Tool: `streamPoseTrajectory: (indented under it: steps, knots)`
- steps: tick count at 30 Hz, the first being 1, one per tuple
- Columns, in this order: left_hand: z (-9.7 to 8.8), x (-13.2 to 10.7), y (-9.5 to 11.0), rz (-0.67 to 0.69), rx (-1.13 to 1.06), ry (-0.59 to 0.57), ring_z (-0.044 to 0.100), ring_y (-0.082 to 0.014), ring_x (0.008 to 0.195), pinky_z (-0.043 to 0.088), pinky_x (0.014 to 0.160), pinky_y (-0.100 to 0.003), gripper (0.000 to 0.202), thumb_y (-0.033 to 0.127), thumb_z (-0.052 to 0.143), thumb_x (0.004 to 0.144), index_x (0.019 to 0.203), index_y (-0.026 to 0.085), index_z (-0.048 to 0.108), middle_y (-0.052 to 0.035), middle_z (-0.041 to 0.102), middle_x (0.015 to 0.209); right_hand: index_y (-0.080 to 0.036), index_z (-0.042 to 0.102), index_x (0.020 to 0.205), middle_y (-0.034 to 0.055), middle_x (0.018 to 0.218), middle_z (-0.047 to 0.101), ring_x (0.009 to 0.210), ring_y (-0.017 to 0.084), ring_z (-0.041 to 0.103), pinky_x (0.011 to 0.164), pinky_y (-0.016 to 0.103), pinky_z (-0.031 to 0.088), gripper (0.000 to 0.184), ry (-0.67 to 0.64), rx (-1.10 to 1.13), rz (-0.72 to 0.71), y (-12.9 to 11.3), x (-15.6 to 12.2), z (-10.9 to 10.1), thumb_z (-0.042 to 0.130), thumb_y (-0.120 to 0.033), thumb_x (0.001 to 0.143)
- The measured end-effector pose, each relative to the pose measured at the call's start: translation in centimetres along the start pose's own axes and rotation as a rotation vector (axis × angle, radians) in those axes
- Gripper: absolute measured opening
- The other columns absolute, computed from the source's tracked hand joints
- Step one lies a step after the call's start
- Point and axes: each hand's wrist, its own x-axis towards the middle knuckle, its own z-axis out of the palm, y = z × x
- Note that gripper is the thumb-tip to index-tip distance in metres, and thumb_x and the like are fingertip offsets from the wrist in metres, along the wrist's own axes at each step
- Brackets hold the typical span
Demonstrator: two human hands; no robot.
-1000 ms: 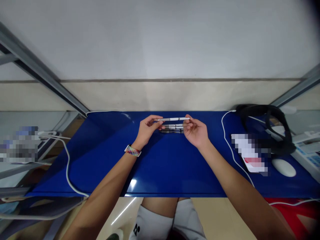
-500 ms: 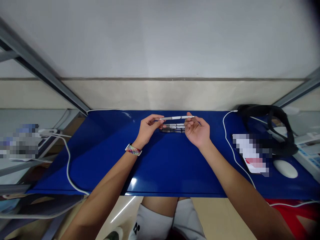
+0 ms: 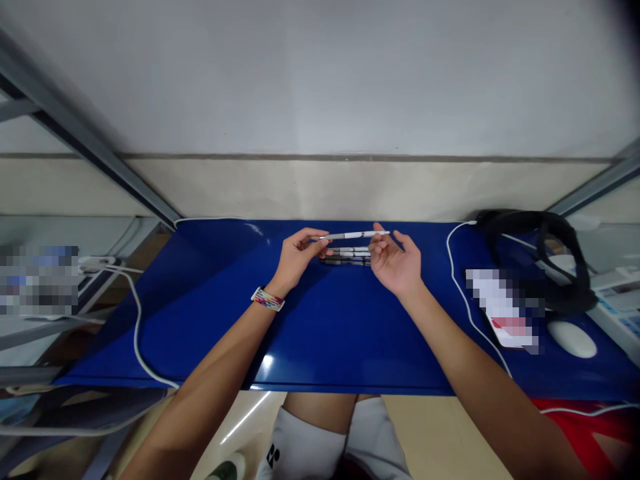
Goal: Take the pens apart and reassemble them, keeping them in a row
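My left hand [image 3: 299,257] pinches the left end of a slim white pen [image 3: 354,235] and holds it level above the blue table [image 3: 330,333]. My right hand [image 3: 396,261] is palm-up at the pen's right end with its fingers spread. The pen's tip lies between that thumb and the fingers, loosely if touched at all. Under the lifted pen, a few more pens [image 3: 347,257] lie side by side on the table between my hands. A striped band sits on my left wrist.
A white cable [image 3: 135,327] loops over the table's left edge, and another white cable [image 3: 457,287] runs down the right side. A black strap headset [image 3: 547,257], a white mouse [image 3: 573,338] and a blurred flat item [image 3: 500,303] lie at right. Grey metal frame bars [image 3: 100,160] flank the table.
My right hand has loosened from a pinch on the pen's right end and its fingers have spread. The pen has shifted slightly right, and my left hand keeps its grip.
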Motion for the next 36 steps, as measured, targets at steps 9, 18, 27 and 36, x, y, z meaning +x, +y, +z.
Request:
streamPoseTrajectory:
  steps: [9, 18, 27, 36]
  knots:
    - [0.0, -0.1, -0.3, -0.007, -0.019, -0.015, 0.08, -0.0182, 0.076, 0.065, 0.074, -0.032, 0.03, 0.039, 0.089, 0.088, 0.109, 0.019, 0.079, -0.0066, 0.083, 0.1, -0.022, 0.077, 0.108, 0.0012, 0.082, 0.076, 0.065, 0.012, 0.067, 0.067, 0.022, 0.067, 0.02, 0.03, 0.166, 0.064, -0.2, 0.0, 0.3, 0.073, -0.024, 0.088]
    - [-0.4, 0.1, -0.5, -0.002, 0.025, 0.02, 0.077, -0.0174, 0.074, 0.064, 0.073, -0.032, 0.029, 0.04, 0.089, 0.087, 0.108, 0.021, 0.083, -0.0024, 0.08, 0.082, -0.019, 0.076, 0.115, 0.0039, 0.089, 0.082, 0.068, 0.011, 0.074, 0.072, 0.02, 0.069, 0.023, 0.007, 0.328, 0.151, -0.6, -0.2, 0.7, 0.071, -0.024, 0.093]
    - [-0.5, 0.1, -0.4, -0.006, 0.077, 0.003, 0.076, -0.0195, 0.075, 0.064, 0.075, -0.036, 0.03, 0.041, 0.087, 0.089, 0.111, 0.021, 0.085, -0.0048, 0.081, 0.083, -0.022, 0.079, 0.104, -0.0002, 0.081, 0.077, 0.063, 0.009, 0.068, 0.067, 0.017, 0.065, 0.014, 0.041, 0.22, 0.089, -0.2, -0.1, 0.3, 0.072, -0.021, 0.091]
    - [-0.6, 0.2, -0.6, 0.0, 0.087, 0.058, 0.077, -0.0211, 0.077, 0.065, 0.078, -0.037, 0.033, 0.044, 0.086, 0.089, 0.112, 0.021, 0.084, -0.0049, 0.081, 0.082, -0.025, 0.085, 0.11, 0.0045, 0.089, 0.081, 0.07, 0.02, 0.072, 0.069, 0.037, 0.063, 0.03, 0.086, -0.463, -0.263, 0.5, 0.3, -0.1, 0.085, -0.043, 0.086]
